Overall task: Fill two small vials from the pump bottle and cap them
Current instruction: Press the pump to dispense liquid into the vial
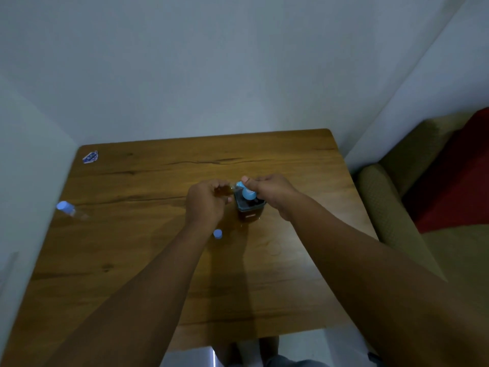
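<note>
Tabletop point(291, 274): wood. Pump bottle point(248, 207) upright about mid-tabletop, amber liquid inside, blue pump head on top. Right hand point(272, 193) just right of bottle, thumb laid on the pump head, fingers curled behind it. Left hand point(205, 201) just left of bottle, fingers curled round an open vial point(223, 191) with amber fill, mouth at the pump spout. Capped vial point(69, 209) lies on its side far left of bottle, near the tabletop edge. Loose blue cap point(217, 234) on tabletop, near side of bottle, slightly left.
</note>
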A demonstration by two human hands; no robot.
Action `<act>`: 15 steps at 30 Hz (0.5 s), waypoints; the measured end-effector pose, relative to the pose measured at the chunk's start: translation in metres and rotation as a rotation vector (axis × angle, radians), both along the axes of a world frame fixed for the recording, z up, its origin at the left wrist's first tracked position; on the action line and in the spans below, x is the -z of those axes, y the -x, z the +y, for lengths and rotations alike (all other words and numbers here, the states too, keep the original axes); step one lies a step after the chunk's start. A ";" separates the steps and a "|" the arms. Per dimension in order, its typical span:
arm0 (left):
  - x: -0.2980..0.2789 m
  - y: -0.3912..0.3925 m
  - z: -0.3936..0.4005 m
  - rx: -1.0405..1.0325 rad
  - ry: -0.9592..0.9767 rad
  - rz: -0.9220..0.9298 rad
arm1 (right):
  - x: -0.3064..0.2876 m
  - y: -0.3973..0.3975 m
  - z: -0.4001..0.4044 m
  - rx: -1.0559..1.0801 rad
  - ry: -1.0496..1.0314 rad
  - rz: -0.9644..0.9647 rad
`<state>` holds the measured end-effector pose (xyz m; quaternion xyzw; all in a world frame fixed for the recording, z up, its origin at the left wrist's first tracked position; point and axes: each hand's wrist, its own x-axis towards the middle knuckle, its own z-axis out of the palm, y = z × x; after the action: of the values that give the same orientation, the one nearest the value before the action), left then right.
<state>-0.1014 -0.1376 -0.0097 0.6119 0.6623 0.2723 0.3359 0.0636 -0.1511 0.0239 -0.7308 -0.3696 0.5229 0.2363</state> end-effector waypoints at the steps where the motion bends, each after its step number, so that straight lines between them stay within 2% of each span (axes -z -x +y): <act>1: 0.002 0.000 0.001 -0.001 -0.004 0.000 | 0.001 0.001 0.002 0.004 -0.007 -0.010; 5: 0.002 0.001 -0.001 0.007 -0.027 -0.006 | 0.003 0.004 0.007 0.013 -0.027 -0.069; 15: 0.004 0.001 0.000 0.011 -0.019 -0.005 | -0.003 0.003 0.001 0.000 -0.015 -0.044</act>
<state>-0.1027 -0.1376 -0.0132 0.6178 0.6555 0.2785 0.3332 0.0605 -0.1499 0.0264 -0.7403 -0.3785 0.5039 0.2338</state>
